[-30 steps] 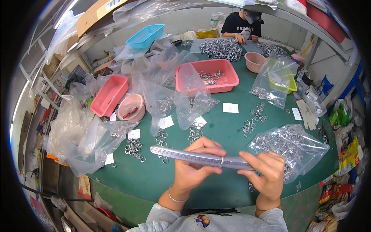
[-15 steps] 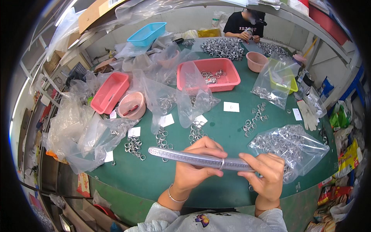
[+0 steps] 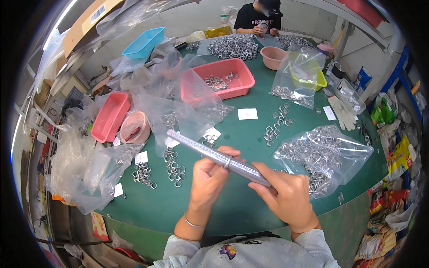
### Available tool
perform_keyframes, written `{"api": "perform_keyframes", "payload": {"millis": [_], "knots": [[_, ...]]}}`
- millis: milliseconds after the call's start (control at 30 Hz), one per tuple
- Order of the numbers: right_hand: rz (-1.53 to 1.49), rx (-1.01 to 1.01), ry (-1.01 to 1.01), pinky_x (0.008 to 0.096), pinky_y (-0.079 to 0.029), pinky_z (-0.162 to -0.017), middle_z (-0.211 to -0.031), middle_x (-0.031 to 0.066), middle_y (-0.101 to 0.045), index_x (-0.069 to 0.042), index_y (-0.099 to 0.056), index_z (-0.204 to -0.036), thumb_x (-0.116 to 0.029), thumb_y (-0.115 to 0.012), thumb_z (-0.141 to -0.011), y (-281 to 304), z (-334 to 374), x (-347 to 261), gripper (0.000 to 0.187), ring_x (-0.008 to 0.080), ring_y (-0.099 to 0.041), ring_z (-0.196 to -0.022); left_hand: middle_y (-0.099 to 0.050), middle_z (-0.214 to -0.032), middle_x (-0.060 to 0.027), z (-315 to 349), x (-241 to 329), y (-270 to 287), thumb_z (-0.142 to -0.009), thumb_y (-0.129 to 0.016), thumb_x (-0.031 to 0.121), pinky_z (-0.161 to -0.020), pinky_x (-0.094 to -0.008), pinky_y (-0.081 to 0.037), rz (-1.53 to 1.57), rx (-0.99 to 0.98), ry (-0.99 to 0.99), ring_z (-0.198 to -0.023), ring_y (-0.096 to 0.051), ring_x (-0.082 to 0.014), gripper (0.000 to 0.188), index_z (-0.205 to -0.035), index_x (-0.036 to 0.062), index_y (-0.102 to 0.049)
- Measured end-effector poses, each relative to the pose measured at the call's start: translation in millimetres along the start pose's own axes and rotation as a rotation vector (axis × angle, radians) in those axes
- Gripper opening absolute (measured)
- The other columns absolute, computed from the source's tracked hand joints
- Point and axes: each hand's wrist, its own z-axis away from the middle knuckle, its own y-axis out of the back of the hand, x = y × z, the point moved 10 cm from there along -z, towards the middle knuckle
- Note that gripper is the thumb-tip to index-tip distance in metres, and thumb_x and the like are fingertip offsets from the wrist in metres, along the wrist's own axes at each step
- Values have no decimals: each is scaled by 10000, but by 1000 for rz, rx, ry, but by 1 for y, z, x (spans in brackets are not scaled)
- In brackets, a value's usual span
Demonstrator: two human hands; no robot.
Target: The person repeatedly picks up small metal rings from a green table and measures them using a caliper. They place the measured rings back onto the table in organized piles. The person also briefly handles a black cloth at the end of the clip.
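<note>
A grey tapered ring mandrel [image 3: 199,148] with fine scale marks slants across the space above the table, its narrow end up and to the left. My right hand [image 3: 286,194] is closed round its thick end. Around the mandrel sits a silver ring [image 3: 227,163], pinched by the fingers of my left hand [image 3: 208,176]. Loose rings lie on the table in small groups beside white paper slips, one group [image 3: 175,166] left of my left hand. Beyond my right hand rests a clear plastic bag [image 3: 357,154] full of rings.
The green table [image 3: 250,129] also carries a pink tray [image 3: 232,94] with rings, another pink tray [image 3: 109,117], a pink bowl [image 3: 144,121], a blue tray [image 3: 144,43], plastic bags and a white glove [image 3: 343,114]. Across the table a person [image 3: 257,20] works beside a large ring heap [image 3: 234,46].
The mandrel has tilted more steeply, its thick end dropping toward me. My right hand has moved down and left with it, and the whole view has shifted.
</note>
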Motion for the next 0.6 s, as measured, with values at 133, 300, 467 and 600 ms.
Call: {"api": "perform_keyframes", "payload": {"millis": [133, 300, 467, 600], "knots": [[62, -62, -20, 298, -364, -370, -521, 42, -529, -98, -612, -1036, -255, -693, -750, -3, 1, -6, 337, 187, -511, -383, -519, -1037, -108, 5, -7, 5, -849, -609, 173, -896, -390, -433, 158, -3, -14, -974, -523, -224, 345, -1064, -88, -541], [240, -119, 39, 285, -325, -321, -471, -19, -452, -146, -600, -1051, -367, -662, -764, 8, 16, -13, 367, 146, -478, -343, -542, -1018, -132, 4, 29, 78, -890, -539, 127, -833, -335, -412, 491, 298, -253, -928, -499, -207, 254, -1067, -45, -478], [117, -177, 72, 282, -289, -322, -464, -28, -425, -154, -617, -1022, -384, -667, -748, 30, 28, -14, 361, 136, -447, -338, -521, -996, -140, -3, 59, 121, -859, -561, 41, -845, -320, -444, 639, 334, -317, -861, -475, -191, 303, -1104, -89, -441], [8, -178, 68, 297, -265, -372, -466, -31, -430, -158, -653, -996, -348, -705, -713, 31, 29, -12, 345, 146, -431, -354, -577, -935, -103, 26, -68, 81, -872, -537, 43, -852, -290, -464, 389, 347, 207, -869, -558, -168, 223, -1072, -55, -527]]}}
